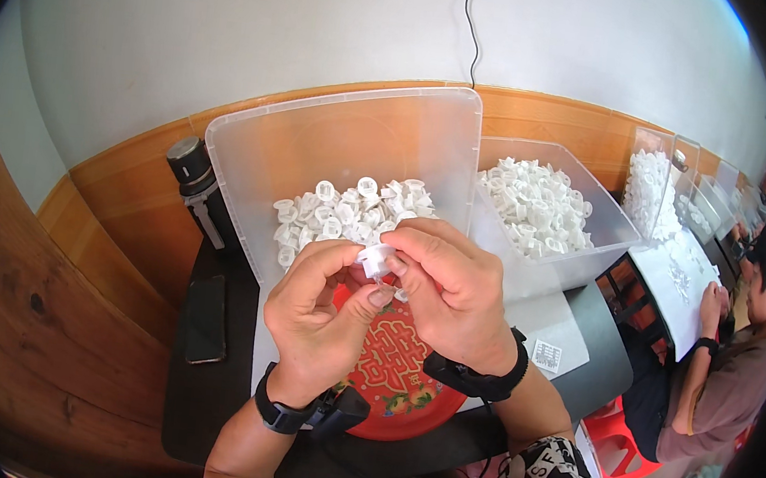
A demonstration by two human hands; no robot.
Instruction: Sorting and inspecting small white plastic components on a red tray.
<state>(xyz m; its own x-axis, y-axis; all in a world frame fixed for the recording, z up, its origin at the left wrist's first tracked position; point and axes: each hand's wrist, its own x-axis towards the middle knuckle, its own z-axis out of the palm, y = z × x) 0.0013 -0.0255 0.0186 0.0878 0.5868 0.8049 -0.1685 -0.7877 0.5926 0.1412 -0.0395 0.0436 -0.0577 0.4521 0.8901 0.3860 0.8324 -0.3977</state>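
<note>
Both grips (pixel 311 310) (pixel 453 294) (white piece (pixel 375 259) between)

Room near, walls behind

Left hand (pixel 313 311) and right hand (pixel 453 292) overhang the red tray's (pixel 383 428) far half; the near half offers room. Behind, a translucent bin (pixel 347 134) rises; a second bin (pixel 545 275) blocks right, vacuum flask (pixel 191 167) and smartphone (pixel 206 319) left.

Your black surface (pixel 184 415) carries a phone (pixel 206 321) and a flask (pixel 194 175) on your left, a red tray (pixel 442 409) nearest you, white paper (pixel 568 323) and two translucent bins (pixel 337 138) behind.
</note>
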